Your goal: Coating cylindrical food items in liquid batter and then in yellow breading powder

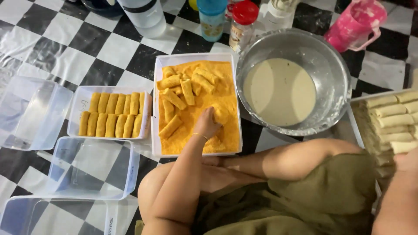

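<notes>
Our left hand (209,124) cups loosely over a roll (220,114) in the crumb tray (196,58), so we press gently, turning it until coated evenly; our right hand (407,161), barely visible, we cannot read.

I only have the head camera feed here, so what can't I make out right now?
- Right hand: cut off by the right edge; grip unknown.
- Left hand: fingers sunk in crumbs; whether it holds a roll is hidden.
- Bottles: tops cut off by the top edge.
- Plain rolls: tray runs off frame.
</notes>
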